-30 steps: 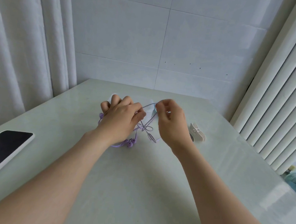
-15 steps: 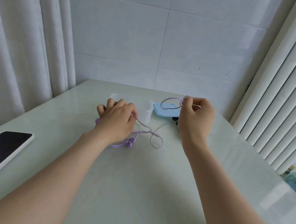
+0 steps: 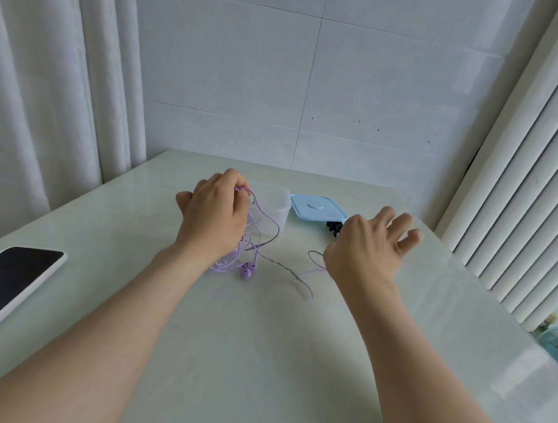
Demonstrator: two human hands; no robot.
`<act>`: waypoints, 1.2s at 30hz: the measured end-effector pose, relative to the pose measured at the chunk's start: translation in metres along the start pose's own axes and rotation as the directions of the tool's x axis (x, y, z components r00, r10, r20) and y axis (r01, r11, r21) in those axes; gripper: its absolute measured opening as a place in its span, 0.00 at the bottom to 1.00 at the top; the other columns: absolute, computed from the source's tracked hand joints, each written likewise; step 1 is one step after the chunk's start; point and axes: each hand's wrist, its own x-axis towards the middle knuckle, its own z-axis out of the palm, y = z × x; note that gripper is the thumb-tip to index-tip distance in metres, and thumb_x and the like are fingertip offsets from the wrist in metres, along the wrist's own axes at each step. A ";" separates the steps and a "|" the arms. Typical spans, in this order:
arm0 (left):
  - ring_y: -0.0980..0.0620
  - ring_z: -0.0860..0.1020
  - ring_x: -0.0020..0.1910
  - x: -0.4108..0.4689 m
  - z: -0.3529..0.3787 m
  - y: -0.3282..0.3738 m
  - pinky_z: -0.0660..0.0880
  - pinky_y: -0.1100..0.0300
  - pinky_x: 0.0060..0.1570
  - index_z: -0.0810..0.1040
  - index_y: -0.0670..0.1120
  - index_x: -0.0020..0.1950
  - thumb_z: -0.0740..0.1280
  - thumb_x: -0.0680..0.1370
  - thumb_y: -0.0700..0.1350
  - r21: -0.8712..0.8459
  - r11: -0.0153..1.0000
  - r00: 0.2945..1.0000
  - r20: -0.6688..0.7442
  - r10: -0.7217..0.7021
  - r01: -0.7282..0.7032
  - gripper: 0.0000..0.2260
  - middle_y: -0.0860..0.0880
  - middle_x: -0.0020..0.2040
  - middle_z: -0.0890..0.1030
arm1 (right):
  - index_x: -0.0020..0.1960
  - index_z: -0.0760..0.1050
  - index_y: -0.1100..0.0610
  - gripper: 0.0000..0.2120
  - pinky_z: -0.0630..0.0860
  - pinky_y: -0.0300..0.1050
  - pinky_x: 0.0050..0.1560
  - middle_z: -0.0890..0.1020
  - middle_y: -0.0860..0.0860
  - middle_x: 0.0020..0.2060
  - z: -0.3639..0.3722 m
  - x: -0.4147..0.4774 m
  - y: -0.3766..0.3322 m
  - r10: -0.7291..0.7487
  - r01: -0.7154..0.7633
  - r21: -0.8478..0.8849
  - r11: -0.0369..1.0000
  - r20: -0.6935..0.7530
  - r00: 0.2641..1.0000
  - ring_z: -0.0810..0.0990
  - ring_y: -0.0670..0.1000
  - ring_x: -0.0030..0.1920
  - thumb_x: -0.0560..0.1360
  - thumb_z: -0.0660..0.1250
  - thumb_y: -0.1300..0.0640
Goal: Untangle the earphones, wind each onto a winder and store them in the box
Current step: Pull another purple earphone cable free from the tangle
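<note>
A: Left hand (image 3: 213,214)?
B: Raised just in front of the box (image 3: 276,201), fingers curled, pinching the cable of the purple earphones (image 3: 247,270), which trail onto the desk (image 3: 262,357) before the box.
A: Right hand (image 3: 370,246)?
B: Right of the box, palm down, fingers splayed, released.

We're in a home corner: glossy pale table (image 3: 262,357) against a white tiled wall (image 3: 311,82), white curtains (image 3: 49,99) at the left, a phone (image 3: 9,279) lying out.
</note>
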 end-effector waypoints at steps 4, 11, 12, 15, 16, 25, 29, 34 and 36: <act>0.47 0.77 0.47 0.000 0.002 -0.003 0.61 0.52 0.47 0.78 0.54 0.50 0.62 0.82 0.45 0.011 1.000 1.000 0.027 0.005 -0.006 0.07 0.55 0.46 0.80 | 0.52 0.77 0.55 0.18 0.56 0.56 0.66 0.67 0.57 0.66 0.002 -0.002 -0.009 -0.217 0.226 0.062 0.972 -0.129 0.968 0.62 0.63 0.66 0.65 0.67 0.67; 0.46 0.77 0.47 0.001 0.002 -0.004 0.70 0.50 0.51 0.81 0.53 0.51 0.64 0.83 0.49 0.024 1.000 0.999 0.045 -0.010 0.009 0.06 0.54 0.44 0.80 | 0.45 0.85 0.51 0.13 0.82 0.50 0.46 0.86 0.49 0.39 0.006 -0.019 -0.030 -0.563 0.513 0.413 0.753 0.002 0.826 0.82 0.56 0.44 0.69 0.63 0.59; 0.46 0.77 0.46 0.001 0.001 -0.004 0.72 0.49 0.52 0.81 0.52 0.50 0.64 0.83 0.49 0.023 1.000 0.999 0.038 -0.013 0.012 0.06 0.54 0.43 0.80 | 0.44 0.85 0.51 0.11 0.83 0.50 0.44 0.85 0.48 0.38 0.010 -0.022 -0.033 -0.559 0.493 0.435 0.754 0.030 0.829 0.82 0.54 0.42 0.70 0.64 0.55; 0.44 0.77 0.44 0.001 -0.001 -0.002 0.76 0.47 0.52 0.80 0.52 0.48 0.65 0.82 0.48 0.009 0.999 0.999 0.025 -0.033 0.033 0.06 0.54 0.41 0.80 | 0.55 0.83 0.48 0.12 0.81 0.50 0.49 0.85 0.44 0.41 0.023 -0.026 -0.037 -0.600 0.504 0.474 0.722 0.067 0.797 0.81 0.50 0.47 0.75 0.68 0.46; 0.44 0.77 0.43 0.001 -0.002 -0.001 0.76 0.47 0.52 0.80 0.52 0.48 0.65 0.82 0.48 0.002 0.999 0.999 0.027 -0.042 0.042 0.06 0.54 0.40 0.80 | 0.58 0.82 0.49 0.13 0.80 0.50 0.51 0.85 0.44 0.42 0.026 -0.026 -0.038 -0.623 0.511 0.501 0.699 0.075 0.779 0.81 0.50 0.47 0.76 0.69 0.47; 0.48 0.74 0.41 0.002 -0.007 -0.001 0.65 0.57 0.41 0.71 0.45 0.53 0.67 0.81 0.44 -0.207 0.974 0.993 -0.052 -0.103 0.091 0.06 0.51 0.39 0.76 | 0.56 0.85 0.50 0.14 0.76 0.48 0.42 0.74 0.41 0.25 0.020 -0.021 -0.038 -0.630 0.462 0.646 0.608 0.038 0.776 0.76 0.54 0.36 0.82 0.61 0.60; 0.48 0.73 0.41 0.006 -0.010 -0.005 0.62 0.61 0.40 0.71 0.46 0.51 0.66 0.81 0.41 -0.203 0.974 0.985 -0.125 -0.122 0.095 0.04 0.48 0.43 0.77 | 0.42 0.84 0.55 0.14 0.76 0.44 0.35 0.83 0.54 0.29 0.001 -0.017 -0.030 -0.527 0.238 0.798 0.553 0.114 0.842 0.78 0.51 0.30 0.77 0.60 0.62; 0.50 0.73 0.41 0.007 -0.010 -0.006 0.62 0.62 0.40 0.72 0.47 0.50 0.67 0.80 0.40 -0.201 0.973 0.974 -0.167 -0.152 0.117 0.04 0.49 0.45 0.79 | 0.39 0.80 0.66 0.14 0.78 0.49 0.38 0.83 0.60 0.35 -0.013 -0.009 -0.024 -0.372 -0.161 0.976 0.146 0.205 0.905 0.81 0.57 0.34 0.78 0.58 0.66; 0.50 0.74 0.42 0.007 -0.010 -0.007 0.63 0.62 0.41 0.73 0.47 0.50 0.67 0.80 0.41 -0.201 0.973 0.976 -0.160 -0.146 0.112 0.04 0.49 0.46 0.79 | 0.39 0.77 0.66 0.14 0.81 0.50 0.37 0.80 0.60 0.34 -0.016 -0.006 -0.025 -0.280 -0.231 0.972 -0.042 0.211 0.937 0.79 0.57 0.34 0.78 0.57 0.66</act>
